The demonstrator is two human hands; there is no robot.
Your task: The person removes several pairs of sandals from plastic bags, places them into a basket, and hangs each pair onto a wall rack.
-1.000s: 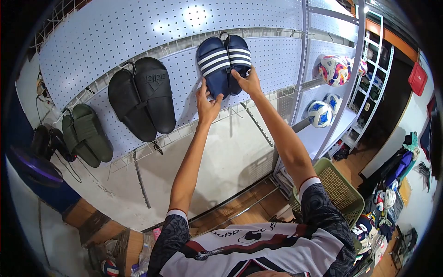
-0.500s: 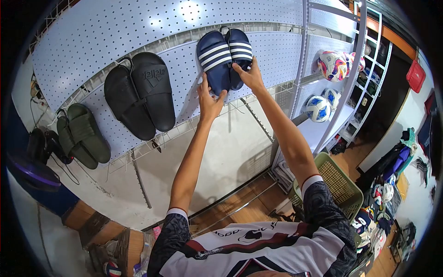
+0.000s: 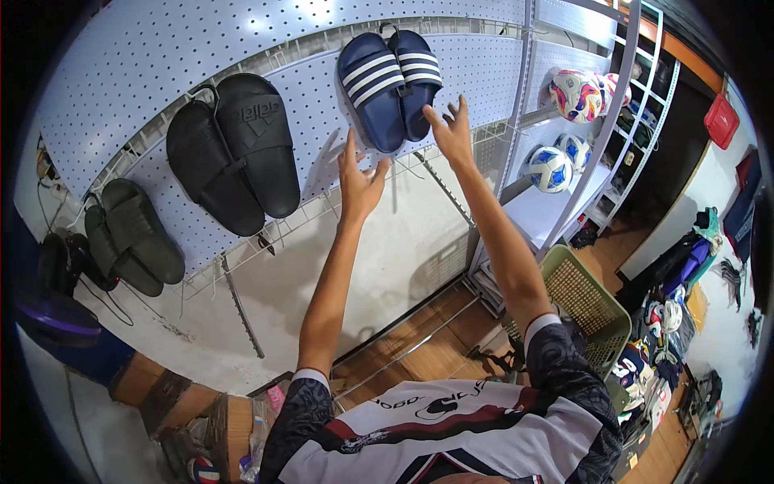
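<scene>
A pair of navy slides (image 3: pixel 377 101) with white stripes hangs from a hook on the perforated wall panel (image 3: pixel 314 105). Just below the slides' lower left end is my left hand (image 3: pixel 359 184), its fingers apart and nothing in them. My right hand (image 3: pixel 453 135) is raised beside their lower right side, thumb and fingers spread, also holding nothing. To the left hangs a larger pair of black slides (image 3: pixel 234 153). Farther left is a dark green pair (image 3: pixel 134 236), lower on the panel.
Colourful footballs (image 3: pixel 576 95) and blue-and-white balls (image 3: pixel 551 169) sit on shelves at the right. A green plastic basket (image 3: pixel 592 302) stands below them. Clothes (image 3: pixel 645 379) are heaped at the far right, and cardboard boxes (image 3: pixel 165 403) stand at lower left.
Both hands have let go of the navy slides and opened, drawing slightly away from them. The slides stay hanging on the wall; the whole view has shifted a little.
</scene>
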